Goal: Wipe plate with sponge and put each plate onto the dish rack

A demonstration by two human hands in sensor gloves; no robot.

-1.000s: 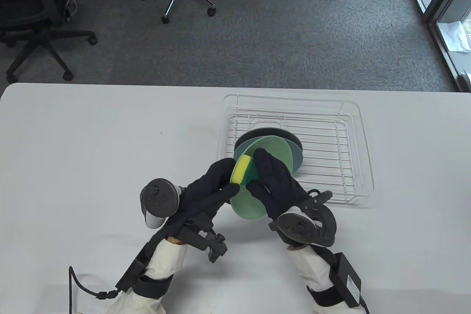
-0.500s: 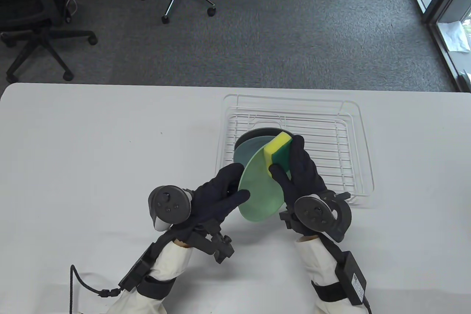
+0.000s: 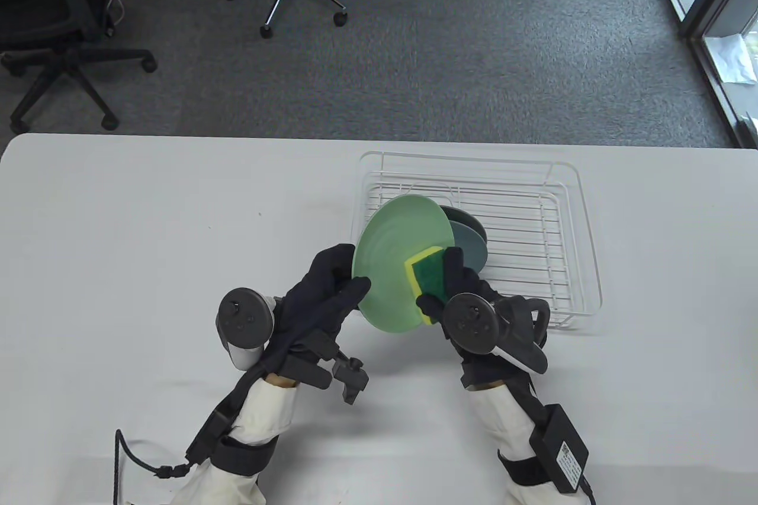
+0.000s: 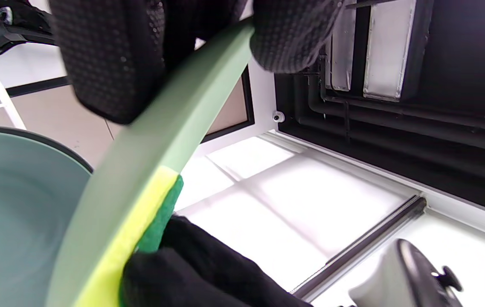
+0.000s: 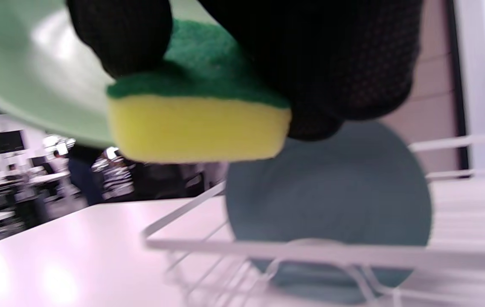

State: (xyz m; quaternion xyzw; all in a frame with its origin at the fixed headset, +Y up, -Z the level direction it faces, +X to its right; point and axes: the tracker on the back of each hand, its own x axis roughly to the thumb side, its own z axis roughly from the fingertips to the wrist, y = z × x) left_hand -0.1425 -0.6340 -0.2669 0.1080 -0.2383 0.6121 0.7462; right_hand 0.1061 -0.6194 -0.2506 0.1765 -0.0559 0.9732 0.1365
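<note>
A light green plate [image 3: 394,256] is held tilted above the table, its face toward the camera. My left hand [image 3: 331,286] pinches its left rim, thumb on the front; in the left wrist view the plate's edge [image 4: 169,136] runs between my fingers. My right hand [image 3: 453,286] grips a yellow and green sponge [image 3: 427,280] and presses it against the plate's lower right. Up close in the right wrist view the sponge [image 5: 197,123] shows its yellow side. Behind, a teal plate [image 3: 471,244] and a dark plate [image 3: 468,219] stand in the white wire dish rack [image 3: 562,244].
The rack's right half [image 3: 533,232] holds no dishes. The white table [image 3: 148,221] stretches to the left. Office chairs [image 3: 53,25] stand on the grey carpet beyond the far table edge.
The green plate has turned from edge-on to face the camera and moved up. The sponge went from its left side to the top, then down to its lower right.
</note>
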